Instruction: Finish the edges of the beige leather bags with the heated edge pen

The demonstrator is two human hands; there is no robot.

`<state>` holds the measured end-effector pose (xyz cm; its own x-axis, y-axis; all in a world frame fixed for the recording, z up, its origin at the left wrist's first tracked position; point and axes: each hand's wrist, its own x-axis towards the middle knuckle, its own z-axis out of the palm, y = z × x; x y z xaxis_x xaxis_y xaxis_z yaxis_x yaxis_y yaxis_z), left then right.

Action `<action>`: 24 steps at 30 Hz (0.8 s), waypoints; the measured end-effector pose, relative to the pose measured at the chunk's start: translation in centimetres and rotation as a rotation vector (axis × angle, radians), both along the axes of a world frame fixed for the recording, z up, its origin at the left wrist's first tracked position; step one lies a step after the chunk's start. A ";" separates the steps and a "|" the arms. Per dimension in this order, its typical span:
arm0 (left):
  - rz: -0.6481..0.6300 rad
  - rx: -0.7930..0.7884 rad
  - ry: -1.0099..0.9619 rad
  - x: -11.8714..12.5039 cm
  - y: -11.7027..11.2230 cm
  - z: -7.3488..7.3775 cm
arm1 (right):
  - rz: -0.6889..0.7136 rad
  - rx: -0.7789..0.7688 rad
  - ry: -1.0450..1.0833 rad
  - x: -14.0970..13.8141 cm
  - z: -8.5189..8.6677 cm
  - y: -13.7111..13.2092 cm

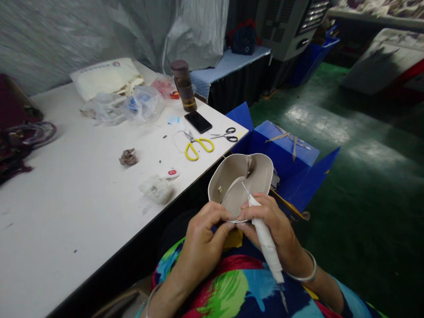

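A beige shoe upper (240, 179) rests over my lap, its open side turned towards me. My left hand (202, 238) pinches its near edge with the fingers closed. My right hand (274, 225) grips the same edge and also holds a white-wrapped awl (265, 234), whose thin metal point (244, 187) lies against the inside of the upper. Both hands meet at a small metal piece (236, 221) on the rim.
A white table (66, 212) stands to my left with yellow scissors (198, 146), black scissors (226, 134), a phone (198, 121), a brown bottle (183, 85) and plastic bags (139, 104). Blue boxes (281, 150) sit ahead on the green floor (364, 176).
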<state>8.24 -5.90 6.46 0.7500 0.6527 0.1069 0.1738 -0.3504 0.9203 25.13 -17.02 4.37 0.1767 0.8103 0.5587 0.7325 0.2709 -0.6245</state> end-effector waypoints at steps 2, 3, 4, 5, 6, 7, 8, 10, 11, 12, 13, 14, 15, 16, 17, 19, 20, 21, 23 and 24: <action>-0.014 0.004 0.019 0.0 0.1 0.0 | 0.014 -0.018 -0.016 0.0 0.0 0.0; -0.027 0.005 0.030 0.0 0.1 0.1 | 0.022 -0.024 -0.024 0.0 0.0 0.0; -0.042 0.007 0.041 0.0 0.1 0.1 | 0.028 -0.031 -0.032 0.0 0.0 0.0; -0.056 0.010 0.053 0.0 0.1 0.2 | 0.032 -0.033 -0.039 0.0 -0.1 0.0; -0.065 0.015 0.064 0.1 0.1 0.2 | 0.033 -0.031 -0.044 -0.1 -0.2 0.0; -0.071 0.021 0.076 0.1 0.0 0.3 | 0.032 -0.029 -0.049 -0.1 -0.3 -0.1; -0.072 0.027 0.089 0.2 -0.1 0.3 | 0.027 -0.026 -0.052 -0.1 -0.4 -0.1; -0.067 0.039 0.112 0.3 -0.4 0.2 | 0.009 -0.018 -0.057 -0.2 -0.6 0.0; -0.060 0.046 0.121 0.3 -0.5 0.2 | -0.002 -0.014 -0.057 -0.3 -0.7 0.0; -0.050 0.054 0.127 0.4 -0.6 0.1 | -0.012 -0.011 -0.053 -0.4 -0.7 0.1; -0.037 0.061 0.129 0.4 -0.8 0.0 | -0.020 -0.007 -0.047 -0.4 -0.8 0.1; -0.025 0.066 0.129 0.5 -0.9 0.0 | -0.025 -0.003 -0.040 -0.5 -0.8 0.1; -0.015 0.068 0.125 0.6 -1.0 -0.1 | -0.028 -0.001 -0.034 -0.5 -0.8 0.1; -0.009 0.067 0.119 0.6 -1.0 -0.1 | -0.029 0.002 -0.030 -0.5 -0.8 0.1; -0.006 0.064 0.112 0.7 -1.1 -0.2 | -0.031 0.003 -0.027 -0.6 -0.8 0.2; 0.000 0.055 0.102 0.7 -1.1 -0.2 | -0.036 0.011 -0.024 -0.6 -0.8 0.2; 0.005 0.054 0.098 0.7 -1.2 -0.2 | -0.035 0.013 -0.021 -0.5 -0.8 0.2; 0.010 0.053 0.095 0.7 -1.2 -0.2 | -0.032 0.014 -0.017 -0.5 -0.8 0.2; 0.018 0.054 0.093 0.7 -1.2 -0.2 | -0.026 0.020 -0.015 -0.5 -0.8 0.2; 0.022 0.053 0.090 0.8 -1.2 -0.2 | -0.025 0.023 -0.016 -0.5 -0.8 0.2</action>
